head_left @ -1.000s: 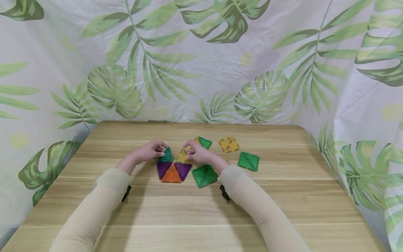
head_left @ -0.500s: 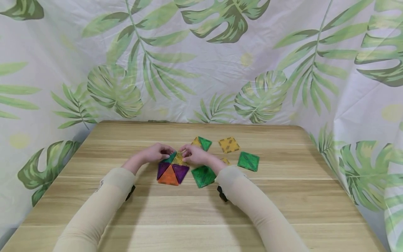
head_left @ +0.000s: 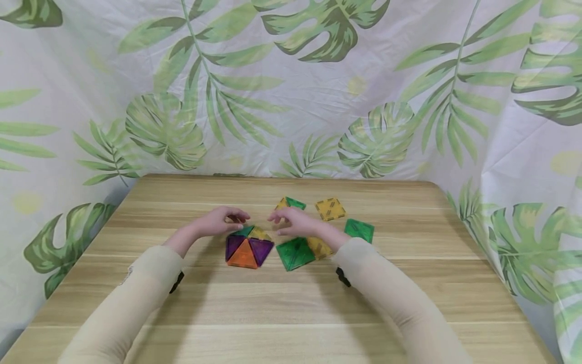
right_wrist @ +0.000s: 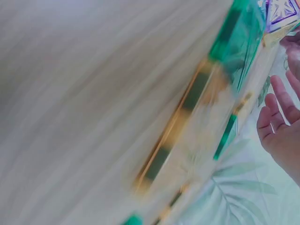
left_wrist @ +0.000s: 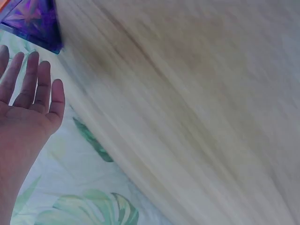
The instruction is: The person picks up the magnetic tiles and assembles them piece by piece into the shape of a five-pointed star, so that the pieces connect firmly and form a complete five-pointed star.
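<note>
Triangular magnetic tiles sit joined in a low, tent-like shape on the table. An orange tile (head_left: pixel 244 256) faces the front, between a left purple tile (head_left: pixel 233 244) and a right purple tile (head_left: pixel 260 249). Behind them are a dark green tile (head_left: pixel 244 231) and a yellow tile (head_left: pixel 259 233). My left hand (head_left: pixel 223 221) hovers just behind the shape's left side, fingers loosely bent, holding nothing. To the right of the shape is my right hand (head_left: pixel 293 222), apart from it, its fingers relaxed. Both wrist views show the fingers spread and bare.
Right of the shape lie a green square (head_left: pixel 295 254) and a yellow tile (head_left: pixel 320 247), partly under the right forearm. Farther back are a yellow square (head_left: pixel 330 209), a green square (head_left: pixel 359 230) and a small green triangle (head_left: pixel 296 203). A patterned cloth (head_left: pixel 245 101) hangs behind the table.
The green and yellow tiles were pinched and brought together, closing the gap at the back of the shape. Both hands have since let go and drawn apart, the right hand moving rightward.
</note>
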`<state>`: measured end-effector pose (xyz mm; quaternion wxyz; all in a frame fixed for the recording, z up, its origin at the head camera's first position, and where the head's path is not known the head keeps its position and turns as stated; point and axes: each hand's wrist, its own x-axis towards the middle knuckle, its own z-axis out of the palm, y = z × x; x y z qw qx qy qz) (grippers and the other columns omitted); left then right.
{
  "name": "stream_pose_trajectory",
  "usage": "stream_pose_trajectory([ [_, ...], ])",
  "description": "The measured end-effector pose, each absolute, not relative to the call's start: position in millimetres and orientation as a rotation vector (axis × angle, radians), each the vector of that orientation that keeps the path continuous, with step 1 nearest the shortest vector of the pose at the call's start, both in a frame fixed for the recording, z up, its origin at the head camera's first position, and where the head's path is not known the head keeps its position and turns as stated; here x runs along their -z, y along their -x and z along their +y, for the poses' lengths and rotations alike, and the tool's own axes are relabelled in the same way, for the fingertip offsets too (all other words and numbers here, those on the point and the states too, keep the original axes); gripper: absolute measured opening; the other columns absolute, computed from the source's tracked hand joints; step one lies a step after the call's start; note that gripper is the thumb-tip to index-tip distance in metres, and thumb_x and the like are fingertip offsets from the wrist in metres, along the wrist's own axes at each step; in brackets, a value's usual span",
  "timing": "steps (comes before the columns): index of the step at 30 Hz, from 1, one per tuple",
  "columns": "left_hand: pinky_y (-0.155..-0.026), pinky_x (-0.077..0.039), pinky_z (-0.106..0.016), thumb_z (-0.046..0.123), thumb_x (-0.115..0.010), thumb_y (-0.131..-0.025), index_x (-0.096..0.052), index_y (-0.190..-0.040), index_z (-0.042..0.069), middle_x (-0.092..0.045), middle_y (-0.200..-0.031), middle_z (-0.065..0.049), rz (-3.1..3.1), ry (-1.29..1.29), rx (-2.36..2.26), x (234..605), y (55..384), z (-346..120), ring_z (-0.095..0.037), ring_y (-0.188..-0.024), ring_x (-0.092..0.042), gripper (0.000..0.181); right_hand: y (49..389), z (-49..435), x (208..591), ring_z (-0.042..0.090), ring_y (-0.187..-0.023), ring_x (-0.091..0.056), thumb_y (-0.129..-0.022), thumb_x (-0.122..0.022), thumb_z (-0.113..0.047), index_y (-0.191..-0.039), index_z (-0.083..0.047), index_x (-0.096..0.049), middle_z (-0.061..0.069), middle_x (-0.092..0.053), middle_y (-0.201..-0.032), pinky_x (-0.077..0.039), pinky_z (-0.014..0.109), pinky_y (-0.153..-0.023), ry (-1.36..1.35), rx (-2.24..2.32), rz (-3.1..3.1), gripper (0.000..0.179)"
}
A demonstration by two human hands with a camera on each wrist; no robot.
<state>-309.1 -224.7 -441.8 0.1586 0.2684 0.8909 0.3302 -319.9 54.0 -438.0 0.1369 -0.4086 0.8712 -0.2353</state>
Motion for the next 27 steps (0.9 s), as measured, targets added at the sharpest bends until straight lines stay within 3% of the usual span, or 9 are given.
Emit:
stream_pose_trajectory([
  [6,-0.102,-0.036,-0.054,0.027,-0.063,-0.091,-0.053,-0.132,0.004,-0.053,-0.133,-0.016,2.618,-0.838,-0.817,434,293,-217,-0.036,-0.125,-0.044,0.047,304,89,432,0.025,-0.12,-0.048,-0.089,-0.066,-0.022,-0.129,-0.008,-0.057,0.009,-0.054,-0.128,-0.039,0.038,-0.102,1.333,0.398,2.54,0.043],
  [12,-0.106,-0.031,-0.054,0.03,-0.068,-0.087,-0.053,-0.133,0.008,-0.047,-0.138,-0.015,2.747,-1.072,-0.577,427,272,-176,-0.036,-0.13,-0.04,0.053,300,126,441,0.026,-0.136,-0.032,-0.087,-0.068,-0.034,-0.139,-0.011,-0.047,0.009,-0.04,-0.146,-0.028,0.043,-0.111,1.326,0.292,2.489,0.062],
  [18,-0.108,-0.031,-0.049,0.034,-0.068,-0.087,-0.05,-0.136,0.007,-0.043,-0.144,-0.012,2.685,-1.331,-0.342,430,251,-131,-0.031,-0.133,-0.039,0.059,301,147,446,0.03,-0.137,-0.031,-0.083,-0.071,-0.039,-0.141,-0.006,-0.043,0.011,-0.038,-0.147,-0.021,0.049,-0.113,1.366,0.339,2.456,0.072],
  [27,-0.111,-0.031,-0.041,0.036,-0.06,-0.092,-0.045,-0.142,0.012,-0.034,-0.151,-0.006,2.528,-1.332,-0.218,441,242,-107,-0.025,-0.139,-0.032,0.057,292,161,454,0.03,-0.134,-0.038,-0.085,-0.067,-0.043,-0.139,-0.008,-0.047,0.013,-0.043,-0.144,-0.031,0.046,-0.109,1.392,0.358,2.551,0.067],
])
